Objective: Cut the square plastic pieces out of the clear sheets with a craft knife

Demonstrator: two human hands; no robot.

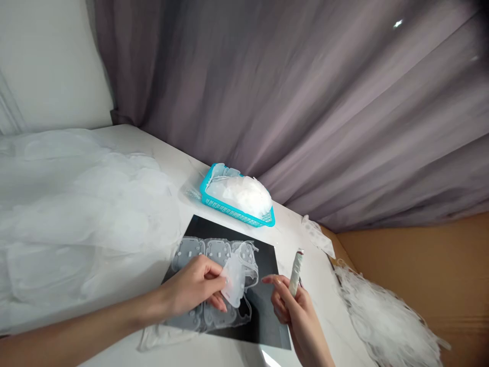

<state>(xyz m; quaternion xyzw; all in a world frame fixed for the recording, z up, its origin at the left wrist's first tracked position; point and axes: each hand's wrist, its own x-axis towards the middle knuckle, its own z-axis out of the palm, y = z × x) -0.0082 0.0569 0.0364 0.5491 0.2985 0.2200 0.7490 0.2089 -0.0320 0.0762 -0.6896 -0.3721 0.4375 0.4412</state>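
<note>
My left hand (198, 285) pinches a thin, translucent white plastic piece (234, 281) between thumb and fingers, tilted above a black mat (263, 311). Under it on the mat lies a clear moulded sheet (221, 248) with rounded panels and small cut-outs. Some of its frame strips stick up beside the held piece. To the right, my right hand (288, 300) is closed around a slim stick-like tool (296, 270) wrapped in pale tape, its index finger pointing toward the sheet. The tool's wrapped end points up; its other end is hidden in the hand.
A turquoise basket (233, 214) behind the mat holds a heap of white pieces (244, 193). A large pile of translucent sheets (87, 204) covers the left of the white table. On the right, thin plastic scraps (385, 316) lie by a cardboard box (428, 260). A curtain (267, 92) hangs behind.
</note>
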